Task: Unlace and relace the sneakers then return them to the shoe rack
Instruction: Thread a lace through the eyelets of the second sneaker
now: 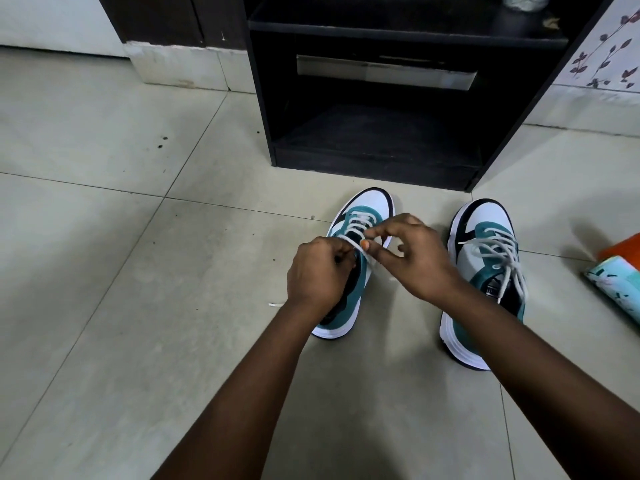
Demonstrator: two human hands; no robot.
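Two teal, white and black sneakers stand on the tiled floor [138,202], toes pointing toward a black shoe rack [381,133] just beyond them. Both hands work over the left sneaker [349,268]. The left hand [317,271] is curled over the middle of the shoe, its fingers [341,252] closed around the white lace [358,223] where it crosses the tongue. The right hand [412,254] reaches across from the other side, its thumb and forefinger pinching the same lace close to the left hand's knuckles, while the other fingers bend loosely beneath. One loose lace end [276,304] lies on the tile beside the left wrist. The right sneaker [485,282] stands apart to the right, laced, with its lace ends loose over the tongue. At the far right edge lies a pale patterned roll [616,282] against something orange [623,247]. The rack's lower shelf is dark.
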